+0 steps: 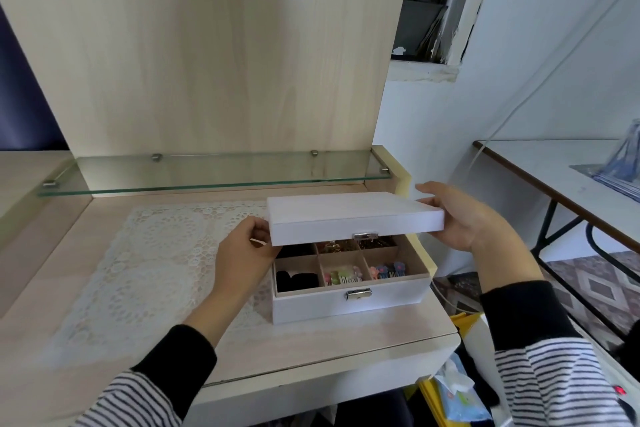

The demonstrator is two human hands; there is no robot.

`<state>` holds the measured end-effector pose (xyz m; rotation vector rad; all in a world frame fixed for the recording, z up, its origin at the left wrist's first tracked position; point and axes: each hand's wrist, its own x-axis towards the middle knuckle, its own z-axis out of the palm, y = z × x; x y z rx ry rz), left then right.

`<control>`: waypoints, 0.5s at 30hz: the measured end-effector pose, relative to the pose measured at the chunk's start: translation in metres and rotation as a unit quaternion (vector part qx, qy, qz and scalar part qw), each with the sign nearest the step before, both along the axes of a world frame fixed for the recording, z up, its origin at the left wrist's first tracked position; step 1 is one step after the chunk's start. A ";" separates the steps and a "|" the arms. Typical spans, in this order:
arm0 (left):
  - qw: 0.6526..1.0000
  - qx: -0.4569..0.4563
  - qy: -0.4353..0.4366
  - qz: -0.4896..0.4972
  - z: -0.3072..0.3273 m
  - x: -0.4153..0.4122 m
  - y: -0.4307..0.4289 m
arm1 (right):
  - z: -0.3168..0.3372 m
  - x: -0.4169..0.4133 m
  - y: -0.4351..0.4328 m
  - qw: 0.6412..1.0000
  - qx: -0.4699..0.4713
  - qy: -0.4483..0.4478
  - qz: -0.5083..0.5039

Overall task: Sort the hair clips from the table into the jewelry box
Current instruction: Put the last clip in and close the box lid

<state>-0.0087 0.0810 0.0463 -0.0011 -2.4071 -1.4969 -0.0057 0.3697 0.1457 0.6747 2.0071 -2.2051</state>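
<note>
Head view: nearest are two sleeves in thin black-and-white stripes, each ending in a plain black cuff. Beyond them lies the table (311,347), a pale wood-grain laminate with a squared front edge. The jewelry box (349,303) stands on the table's right part, a rectangular box with smooth whitish walls and a small silver latch (358,294) at the middle of its front. Inside, thin tan dividers cut it into square compartments. The front left one holds soft black rounded pieces (296,281); the front middle holds pastel hair clips (341,276) in pink, green and cream; the front right holds small flower-shaped clips (386,270) in pink and blue. The back row shows gold-toned bits (336,246), half hidden. The flat lid (353,215), same whitish finish with a metal clasp on its front edge, is held partly raised over the box, shading the back compartments. The left hand (242,253) grips the lid's left front corner, fingers curled at its edge. The right hand (464,218) holds the lid's right end, thumb lying over the top and palm against the side. Left of the box a white lace mat (156,253) with round openwork patterns is spread flat. Behind it a clear green-edged glass shelf (207,173) sits on small metal pegs, backed by a tall light wood panel (207,62).
</note>
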 end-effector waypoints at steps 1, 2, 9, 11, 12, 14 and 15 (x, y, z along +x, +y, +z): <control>1.000 0.009 -0.001 -0.002 -0.001 0.001 -0.001 | -0.002 0.000 -0.001 1.000 0.017 -0.003 -0.001; 1.000 0.016 -0.001 -0.003 -0.003 0.004 -0.001 | -0.005 0.000 -0.002 1.000 0.028 -0.003 -0.005; 0.986 0.164 -0.041 0.013 -0.007 0.015 0.000 | -0.025 0.007 -0.006 0.987 0.159 0.010 -0.015; 0.976 0.210 -0.060 0.017 -0.005 0.020 0.002 | -0.031 0.009 -0.007 0.983 0.180 0.013 -0.017; 0.971 0.231 -0.063 0.021 -0.002 0.023 0.004 | -0.033 0.010 -0.008 0.983 0.182 0.016 -0.018; 0.964 0.257 -0.066 0.023 0.003 0.029 0.007 | -0.037 0.012 -0.010 0.983 0.183 0.024 -0.018; 0.962 0.264 -0.067 0.020 0.005 0.031 0.008 | -0.039 0.014 -0.011 0.982 0.185 0.029 -0.020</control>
